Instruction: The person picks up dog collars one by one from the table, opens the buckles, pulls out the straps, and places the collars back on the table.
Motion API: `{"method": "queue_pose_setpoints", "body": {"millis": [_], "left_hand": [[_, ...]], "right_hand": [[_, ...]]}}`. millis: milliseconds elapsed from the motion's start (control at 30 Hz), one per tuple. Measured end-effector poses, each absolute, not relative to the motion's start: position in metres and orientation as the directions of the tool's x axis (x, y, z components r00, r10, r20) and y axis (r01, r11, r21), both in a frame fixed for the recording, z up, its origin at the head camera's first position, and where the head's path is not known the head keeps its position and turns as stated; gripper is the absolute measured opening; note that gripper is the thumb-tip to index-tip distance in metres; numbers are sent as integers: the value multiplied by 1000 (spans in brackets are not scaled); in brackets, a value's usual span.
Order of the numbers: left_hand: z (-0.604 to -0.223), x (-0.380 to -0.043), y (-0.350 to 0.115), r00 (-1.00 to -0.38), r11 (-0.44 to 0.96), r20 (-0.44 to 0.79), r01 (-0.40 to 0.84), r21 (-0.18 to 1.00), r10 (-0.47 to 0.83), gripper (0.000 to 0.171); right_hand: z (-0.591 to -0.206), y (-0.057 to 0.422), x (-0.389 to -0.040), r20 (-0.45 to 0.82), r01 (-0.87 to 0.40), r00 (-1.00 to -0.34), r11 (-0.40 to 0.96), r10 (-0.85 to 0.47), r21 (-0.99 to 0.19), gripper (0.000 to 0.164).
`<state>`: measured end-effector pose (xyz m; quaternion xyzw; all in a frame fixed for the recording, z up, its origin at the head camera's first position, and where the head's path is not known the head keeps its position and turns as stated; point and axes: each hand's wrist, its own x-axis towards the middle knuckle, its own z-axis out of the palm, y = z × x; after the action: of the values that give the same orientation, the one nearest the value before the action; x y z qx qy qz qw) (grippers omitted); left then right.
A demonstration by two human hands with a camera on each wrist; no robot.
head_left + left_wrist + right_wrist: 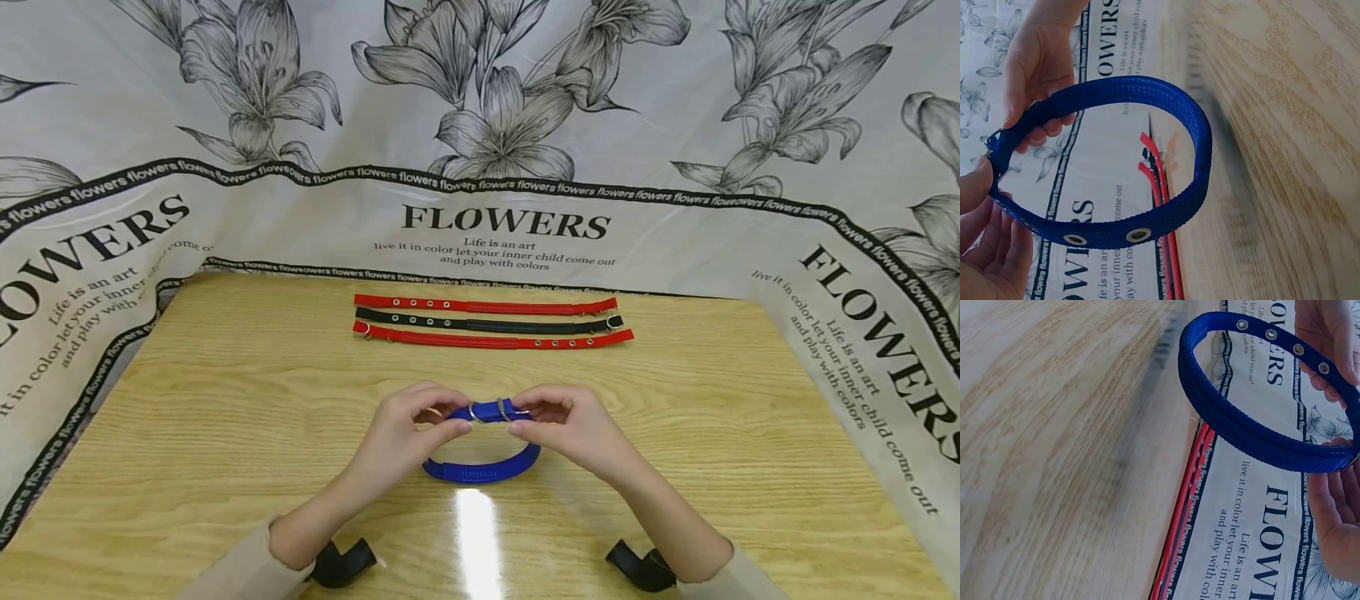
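Observation:
A blue collar [480,473] is bent into a loop, held between both hands above the wooden table. My left hand [408,429] pinches it with thumb and fingers beside a metal D-ring [473,412]. On the other side, my right hand [573,425] grips the strap right at the buckle [504,408]. In the left wrist view, eyelets [1139,235] run along the band on the left hand's side. The right wrist view shows the loop hanging toward the camera, with both hands at its far end. Fingers partly hide the buckle in the wrist views.
Behind the hands lie a red collar [525,308], a black collar [525,327] and another red collar [480,341], side by side. A flower-printed cloth [502,233] borders the table [225,400] at the back and sides. Black curved pieces [345,563] sit at both wrists.

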<state>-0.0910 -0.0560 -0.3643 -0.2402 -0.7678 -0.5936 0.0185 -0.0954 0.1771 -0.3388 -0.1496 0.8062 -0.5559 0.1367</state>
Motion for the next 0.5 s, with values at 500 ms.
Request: {"method": "queue_pose_setpoints", "body": {"millis": [500], "left_hand": [[-365, -91, -62, -898, 195, 306, 377, 905, 317, 18]], "right_hand": [[-339, 185, -96, -7, -119, -936, 336, -352, -934, 23]]}}
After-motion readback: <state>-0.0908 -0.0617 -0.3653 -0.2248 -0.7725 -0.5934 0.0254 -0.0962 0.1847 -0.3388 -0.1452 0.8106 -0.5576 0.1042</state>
